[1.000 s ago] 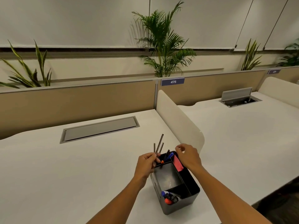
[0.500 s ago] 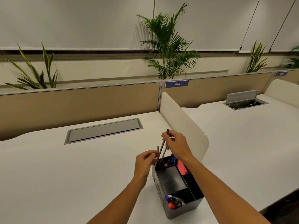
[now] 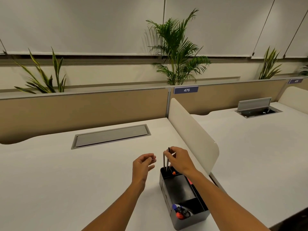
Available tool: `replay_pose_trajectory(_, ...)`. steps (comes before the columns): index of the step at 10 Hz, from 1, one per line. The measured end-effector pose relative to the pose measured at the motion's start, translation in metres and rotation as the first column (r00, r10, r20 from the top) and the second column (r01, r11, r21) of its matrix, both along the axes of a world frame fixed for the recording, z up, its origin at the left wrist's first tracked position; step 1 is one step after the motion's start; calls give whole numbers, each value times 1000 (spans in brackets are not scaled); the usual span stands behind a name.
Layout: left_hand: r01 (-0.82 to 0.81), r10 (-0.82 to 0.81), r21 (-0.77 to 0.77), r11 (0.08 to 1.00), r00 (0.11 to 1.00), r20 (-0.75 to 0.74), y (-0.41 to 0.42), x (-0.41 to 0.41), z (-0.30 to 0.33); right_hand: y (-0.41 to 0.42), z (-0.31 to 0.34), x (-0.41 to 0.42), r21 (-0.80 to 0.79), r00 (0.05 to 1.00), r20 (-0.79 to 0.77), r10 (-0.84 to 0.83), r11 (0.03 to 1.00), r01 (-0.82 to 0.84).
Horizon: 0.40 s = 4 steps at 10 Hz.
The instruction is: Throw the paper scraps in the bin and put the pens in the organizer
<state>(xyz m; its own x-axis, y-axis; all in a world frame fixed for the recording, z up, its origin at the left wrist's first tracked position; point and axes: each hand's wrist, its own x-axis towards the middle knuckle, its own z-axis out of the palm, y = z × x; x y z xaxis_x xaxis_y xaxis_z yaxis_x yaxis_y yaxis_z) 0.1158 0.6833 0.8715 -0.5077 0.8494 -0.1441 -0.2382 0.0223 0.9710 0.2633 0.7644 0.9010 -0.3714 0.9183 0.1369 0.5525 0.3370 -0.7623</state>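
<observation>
A black desk organizer [image 3: 179, 189] stands on the white desk [image 3: 66, 172] near its front right. My right hand [image 3: 180, 159] pinches the tops of two thin dark pens [image 3: 166, 161], whose lower ends sit in the organizer's far compartment. An orange-tipped pen [image 3: 174, 172] lies in that same compartment. Several markers [image 3: 180, 212] stand in the near corner compartment. My left hand [image 3: 143, 165] hovers just left of the pens with fingers apart, holding nothing. No paper scraps or bin are in view.
A cream divider panel [image 3: 191, 130] rises just right of the organizer, separating a neighbouring desk [image 3: 258, 147]. A closed grey cable hatch [image 3: 111, 136] is set into my desk farther back. A tan partition [image 3: 83, 109] with plants behind it borders the rear.
My left hand let go of the pens and drew back to the left, opening. My right hand took over the pen tops and lowered the pens upright into the far compartment.
</observation>
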Motion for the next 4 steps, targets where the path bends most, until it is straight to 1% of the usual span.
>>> replay_pose_trajectory(1, -12, 12, -3, 1000, 1000, -19, -1, -5, 0, 0, -4, -1, -34, 1000, 5, 24, 999, -24)
replay_pose_trajectory(2, -18, 17, -9, 1000, 999, -46, -1, -11, 1, 3, -4, -2, -19, 999, 16, 30, 999, -30)
replay_pose_trajectory(3, -4, 3, -11, 1000, 996, -89, -3, -18, 4, 5, 0, -2, 15, 1000, 14, 25, 1000, -25)
replay_pose_trajectory(4, 20, -22, -17, 1000, 985, -170, -3, -32, 10, 8, 7, -4, 82, 1000, -3, 10, 997, -10)
